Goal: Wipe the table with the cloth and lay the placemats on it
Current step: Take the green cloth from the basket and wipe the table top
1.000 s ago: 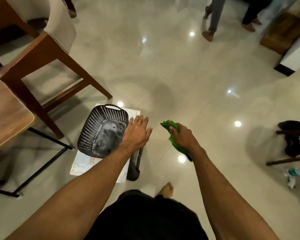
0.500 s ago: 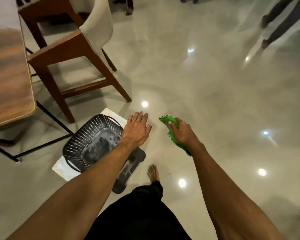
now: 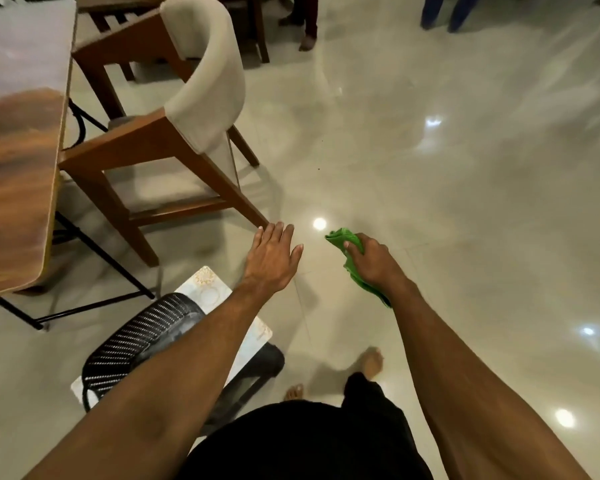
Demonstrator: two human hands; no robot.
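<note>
My right hand [image 3: 373,259] grips a crumpled green cloth [image 3: 345,240], which hangs out below my wrist over the floor. My left hand [image 3: 272,258] is held out flat with straight fingers and holds nothing, just in front of the chair leg. The wooden table [image 3: 14,161] stands at the left edge of the view. A black slotted basket [image 3: 136,341] sits low at the left on a pale patterned placemat [image 3: 207,289] atop a dark stool, partly hidden by my left forearm.
A wooden chair [image 3: 146,140] with a cream padded back stands beside the table, between it and my hands. Black metal table legs [image 3: 94,244] run under the tabletop. Glossy tiled floor spreads to the right. Other people's legs [image 3: 307,26] stand at the far top.
The view has swung left and forward: table and chair fill more of the frame, while basket and stool slid down behind my left arm. My left hand came off the basket rim. Cloth stays gripped.
</note>
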